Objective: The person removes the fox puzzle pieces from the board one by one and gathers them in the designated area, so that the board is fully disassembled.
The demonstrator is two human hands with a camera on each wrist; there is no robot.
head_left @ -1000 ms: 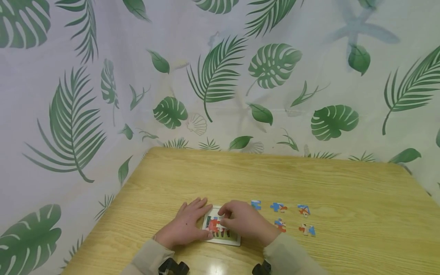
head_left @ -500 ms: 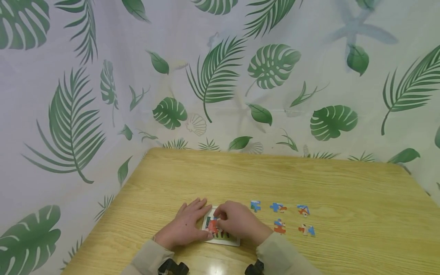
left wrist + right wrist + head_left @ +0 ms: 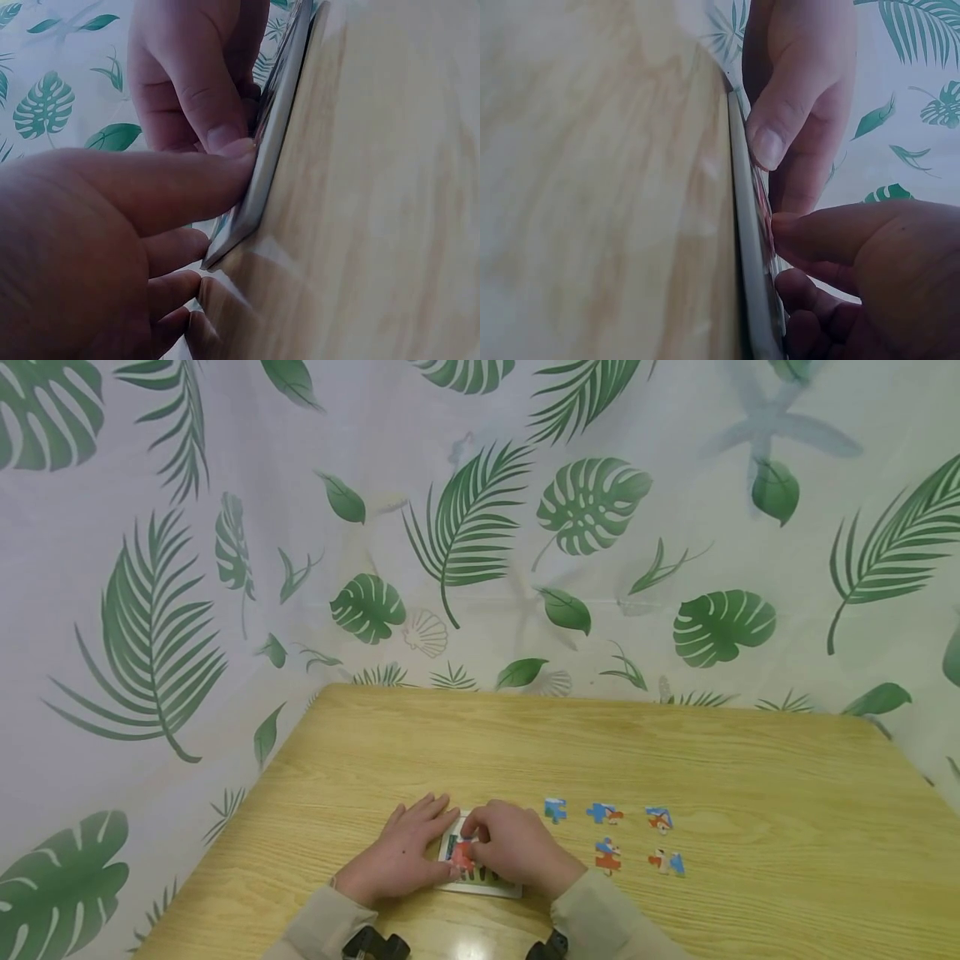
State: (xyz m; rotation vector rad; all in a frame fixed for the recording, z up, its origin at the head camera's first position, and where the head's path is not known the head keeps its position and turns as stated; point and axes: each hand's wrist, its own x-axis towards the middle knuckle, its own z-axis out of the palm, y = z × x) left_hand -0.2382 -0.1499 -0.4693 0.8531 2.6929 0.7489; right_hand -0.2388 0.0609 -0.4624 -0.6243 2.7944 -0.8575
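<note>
A small white-rimmed puzzle tray lies on the table, with a red picture section in it. My left hand rests at its left side, fingers spread and thumb across the near left rim. Over the tray, my right hand has curled fingers, and its thumb and index finger pinch a small puzzle piece at the picture's upper part. Those fingers mostly hide that piece. In the left wrist view, the tray's edge shows beside both thumbs. From the right wrist, the right thumb touches the picture surface.
Several loose puzzle pieces lie to the right of the tray, among them a blue one, a blue-and-red one and a corner one. The wooden table meets a leaf-patterned curtain at the back and left.
My right hand has shifted left over the tray, and its thumb and index finger have come down onto the picture's upper part. The left hand keeps its place on the rim.
</note>
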